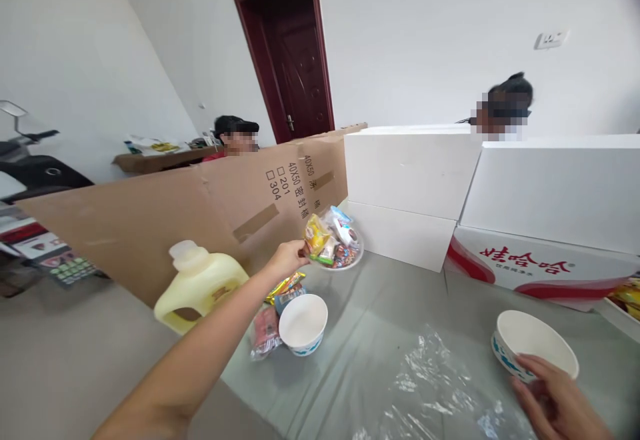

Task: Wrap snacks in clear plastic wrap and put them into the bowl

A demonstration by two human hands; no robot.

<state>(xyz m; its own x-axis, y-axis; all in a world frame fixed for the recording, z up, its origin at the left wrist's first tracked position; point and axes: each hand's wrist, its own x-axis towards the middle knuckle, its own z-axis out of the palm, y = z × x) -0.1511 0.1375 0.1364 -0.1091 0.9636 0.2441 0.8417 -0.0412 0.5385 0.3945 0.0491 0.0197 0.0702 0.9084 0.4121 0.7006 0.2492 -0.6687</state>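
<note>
My left hand [290, 258] reaches out to a round white dish [356, 261] heaped with wrapped snacks. Its fingers are pinched at a yellow snack packet [316, 233] on the dish's left side; the exact contact is partly hidden. At the lower right, my right hand [560, 397] has its thumb and fingers at the near rim of a white paper bowl [510, 353] with a blue pattern. A second paper bowl [303, 325] stands below my left wrist. Beside it lie a pink packet [266, 331] and a gold packet [285, 287].
A pale yellow jug [200, 280] stands left of my forearm. Crumpled clear plastic [435, 373] lies on the table [345, 353]. Brown cardboard [230, 193] and white boxes [400, 173] form a barrier at the back. Two people sit beyond it. Another snack tray [623, 317] shows at right.
</note>
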